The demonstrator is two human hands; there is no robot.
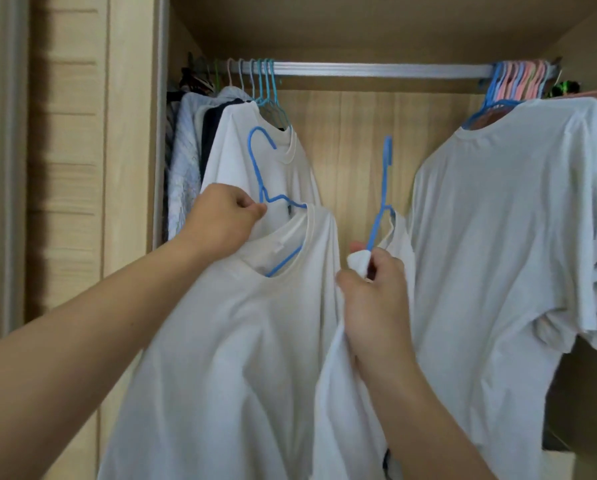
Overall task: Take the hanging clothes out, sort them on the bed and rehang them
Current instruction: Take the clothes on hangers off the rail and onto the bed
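Gripping hangered white shirts (241,341), both hands: left (221,216), right (376,299); hems cut off below.

Both bare forearms are reaching up towards the horizontal silver metal closet rail (359,70), the left hand (221,216) curling its fingers below the rail's left part, the right hand (373,296) pinching with curled fingers lower, beneath the rail's middle, wrist bent slightly back.

Wooden wardrobe back panel (356,147) behind rail; pale sliding door (68,168) at left, wooden ceiling panel (359,26) above.
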